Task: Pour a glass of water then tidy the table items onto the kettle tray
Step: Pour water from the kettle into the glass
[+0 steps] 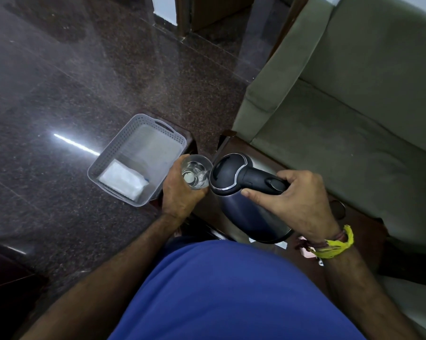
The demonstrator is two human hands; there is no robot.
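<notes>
The right hand (298, 204) gripped the handle of a dark electric kettle (244, 192), tipped with its spout at the rim of a clear glass (196, 171). The left hand (180, 190) wrapped around that glass, hiding its lower side. Beyond the left hand sat a grey perforated tray (143, 123) holding a white folded item, too blurred to identify. The dark table (359, 222) under the kettle was mostly covered.
</notes>
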